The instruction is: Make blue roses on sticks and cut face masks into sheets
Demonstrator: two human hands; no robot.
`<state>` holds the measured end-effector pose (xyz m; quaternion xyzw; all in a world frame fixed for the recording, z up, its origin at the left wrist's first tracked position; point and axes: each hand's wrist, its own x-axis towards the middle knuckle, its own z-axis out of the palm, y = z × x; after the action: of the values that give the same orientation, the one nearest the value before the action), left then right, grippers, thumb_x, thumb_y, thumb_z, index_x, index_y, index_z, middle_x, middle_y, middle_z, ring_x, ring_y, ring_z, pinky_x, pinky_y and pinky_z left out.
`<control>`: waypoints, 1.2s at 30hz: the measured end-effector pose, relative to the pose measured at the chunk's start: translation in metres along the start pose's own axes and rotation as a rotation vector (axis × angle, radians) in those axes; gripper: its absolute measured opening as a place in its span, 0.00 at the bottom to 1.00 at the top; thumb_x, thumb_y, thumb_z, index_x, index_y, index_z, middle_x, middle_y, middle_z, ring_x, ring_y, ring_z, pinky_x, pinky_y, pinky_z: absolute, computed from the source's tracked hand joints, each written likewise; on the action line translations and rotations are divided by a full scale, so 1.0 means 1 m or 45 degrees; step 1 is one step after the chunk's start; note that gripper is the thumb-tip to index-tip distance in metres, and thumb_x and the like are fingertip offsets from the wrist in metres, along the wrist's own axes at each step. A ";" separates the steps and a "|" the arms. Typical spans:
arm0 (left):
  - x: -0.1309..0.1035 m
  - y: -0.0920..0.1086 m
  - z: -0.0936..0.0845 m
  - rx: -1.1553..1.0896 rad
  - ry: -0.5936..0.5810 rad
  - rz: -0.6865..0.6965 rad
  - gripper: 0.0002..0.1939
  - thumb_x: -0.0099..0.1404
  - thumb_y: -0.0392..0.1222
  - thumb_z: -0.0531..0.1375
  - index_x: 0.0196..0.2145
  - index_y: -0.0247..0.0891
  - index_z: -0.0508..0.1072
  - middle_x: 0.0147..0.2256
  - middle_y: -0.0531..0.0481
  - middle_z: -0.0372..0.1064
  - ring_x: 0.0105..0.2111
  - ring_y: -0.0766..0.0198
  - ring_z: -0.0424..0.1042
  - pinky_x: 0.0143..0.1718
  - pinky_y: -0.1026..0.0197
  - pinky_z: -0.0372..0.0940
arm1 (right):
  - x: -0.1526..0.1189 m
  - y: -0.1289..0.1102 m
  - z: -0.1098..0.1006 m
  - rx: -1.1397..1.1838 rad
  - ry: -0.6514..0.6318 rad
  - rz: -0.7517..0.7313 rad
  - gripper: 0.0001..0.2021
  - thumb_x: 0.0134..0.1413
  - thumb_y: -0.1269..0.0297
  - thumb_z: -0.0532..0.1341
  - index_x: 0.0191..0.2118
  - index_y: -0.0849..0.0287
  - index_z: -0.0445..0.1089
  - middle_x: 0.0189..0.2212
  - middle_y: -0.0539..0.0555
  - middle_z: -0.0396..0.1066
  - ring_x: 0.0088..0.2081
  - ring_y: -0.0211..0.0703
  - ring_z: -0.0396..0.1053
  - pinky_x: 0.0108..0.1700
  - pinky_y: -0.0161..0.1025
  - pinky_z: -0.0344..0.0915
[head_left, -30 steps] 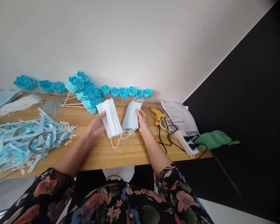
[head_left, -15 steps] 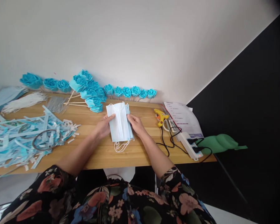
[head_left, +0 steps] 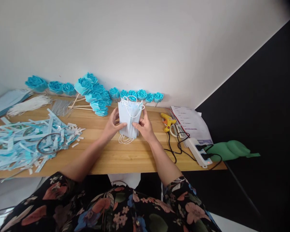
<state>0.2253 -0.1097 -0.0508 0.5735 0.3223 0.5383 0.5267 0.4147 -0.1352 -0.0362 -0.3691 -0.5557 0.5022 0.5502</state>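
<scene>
A stack of pale blue face masks (head_left: 129, 117) stands roughly upright between my two hands, above the wooden table. My left hand (head_left: 114, 125) grips its left edge, thumb across the near face and fingers behind. On the right edge my right hand (head_left: 145, 126) holds the same stack, its thumb pressed on the near face. White ear loops stick out at the stack's top and hang from its bottom. Behind the masks, blue paper-like roses (head_left: 141, 94) line the wall, and a cluster of more roses on sticks (head_left: 94, 93) lies to the left.
At left are a heap of cut strips (head_left: 21, 141) with a ring in it, white cords (head_left: 31, 104) and flat blue sheets (head_left: 8, 101). To the right lie a yellow glue gun (head_left: 167, 121), white-handled scissors (head_left: 177, 130), a printed sheet (head_left: 190, 120), a power strip (head_left: 199, 153) and a green object (head_left: 231, 149).
The mask stack has shifted right and farther from me, now standing more upright. My hands have moved their grip lower on its sides. The view has shifted slightly.
</scene>
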 end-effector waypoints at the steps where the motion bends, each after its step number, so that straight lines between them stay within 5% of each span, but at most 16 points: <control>1: -0.001 0.002 0.000 -0.007 -0.032 0.013 0.51 0.52 0.51 0.73 0.68 0.42 0.54 0.66 0.35 0.56 0.64 0.44 0.60 0.59 0.46 0.64 | -0.001 -0.002 -0.001 -0.022 -0.008 -0.021 0.43 0.49 0.55 0.70 0.69 0.47 0.53 0.46 0.51 0.78 0.46 0.45 0.75 0.50 0.42 0.71; 3: -0.004 0.008 0.002 0.029 -0.065 0.021 0.46 0.52 0.51 0.73 0.64 0.38 0.60 0.63 0.35 0.62 0.62 0.43 0.63 0.60 0.45 0.63 | -0.003 -0.004 -0.002 -0.072 -0.019 -0.061 0.29 0.49 0.55 0.71 0.57 0.52 0.70 0.47 0.52 0.78 0.49 0.47 0.74 0.55 0.43 0.69; 5: -0.008 0.013 0.003 0.099 -0.022 0.057 0.40 0.53 0.52 0.72 0.59 0.35 0.65 0.58 0.35 0.67 0.59 0.43 0.66 0.60 0.44 0.62 | -0.004 -0.006 -0.002 -0.089 -0.007 -0.078 0.20 0.48 0.54 0.71 0.47 0.54 0.76 0.46 0.53 0.78 0.49 0.47 0.74 0.57 0.45 0.68; 12: -0.007 0.013 -0.002 0.216 0.061 0.426 0.48 0.54 0.52 0.72 0.66 0.45 0.56 0.61 0.38 0.61 0.62 0.46 0.63 0.62 0.45 0.60 | -0.001 -0.005 -0.002 -0.012 0.033 -0.014 0.20 0.43 0.52 0.72 0.42 0.55 0.77 0.44 0.52 0.79 0.47 0.48 0.75 0.55 0.46 0.70; 17: -0.006 0.004 -0.001 0.318 -0.081 0.296 0.56 0.54 0.55 0.72 0.71 0.44 0.47 0.64 0.35 0.57 0.64 0.43 0.59 0.65 0.42 0.56 | 0.007 0.014 -0.006 -0.061 -0.040 0.136 0.27 0.41 0.54 0.73 0.51 0.54 0.74 0.49 0.53 0.78 0.49 0.49 0.74 0.53 0.45 0.71; 22: -0.005 0.001 -0.003 0.245 -0.060 0.256 0.58 0.50 0.60 0.72 0.70 0.40 0.49 0.67 0.35 0.52 0.68 0.40 0.51 0.68 0.42 0.50 | 0.006 0.018 -0.008 -0.070 -0.021 0.172 0.23 0.39 0.55 0.73 0.45 0.55 0.77 0.42 0.52 0.80 0.44 0.48 0.76 0.49 0.44 0.72; 27: 0.001 -0.001 -0.009 -0.193 0.017 0.092 0.44 0.67 0.66 0.54 0.71 0.43 0.47 0.64 0.37 0.61 0.64 0.46 0.61 0.64 0.42 0.56 | -0.001 0.004 -0.008 0.024 -0.140 0.150 0.20 0.36 0.54 0.75 0.39 0.55 0.79 0.37 0.50 0.80 0.42 0.48 0.76 0.48 0.44 0.72; 30: 0.000 0.001 -0.008 -0.308 -0.026 -0.050 0.42 0.68 0.65 0.54 0.71 0.42 0.48 0.61 0.38 0.65 0.61 0.46 0.65 0.62 0.41 0.58 | -0.005 -0.003 -0.008 0.058 -0.301 0.169 0.22 0.35 0.52 0.76 0.39 0.56 0.79 0.37 0.53 0.79 0.43 0.48 0.76 0.48 0.44 0.72; 34: -0.002 0.005 -0.004 -0.384 -0.212 -0.110 0.39 0.67 0.68 0.53 0.66 0.39 0.61 0.62 0.38 0.65 0.61 0.44 0.65 0.61 0.43 0.60 | -0.003 -0.004 -0.007 0.056 -0.249 0.218 0.22 0.34 0.50 0.76 0.35 0.58 0.78 0.32 0.52 0.79 0.35 0.44 0.75 0.42 0.41 0.73; 36: -0.002 0.006 -0.004 -0.336 -0.174 -0.065 0.36 0.65 0.68 0.55 0.59 0.38 0.70 0.59 0.39 0.68 0.60 0.45 0.66 0.60 0.45 0.62 | 0.000 -0.004 -0.007 0.059 -0.133 0.200 0.22 0.35 0.50 0.75 0.38 0.56 0.78 0.33 0.50 0.79 0.35 0.43 0.75 0.42 0.40 0.72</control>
<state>0.2193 -0.1121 -0.0462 0.5261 0.2268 0.5222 0.6317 0.4221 -0.1354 -0.0335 -0.3720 -0.5413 0.5750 0.4878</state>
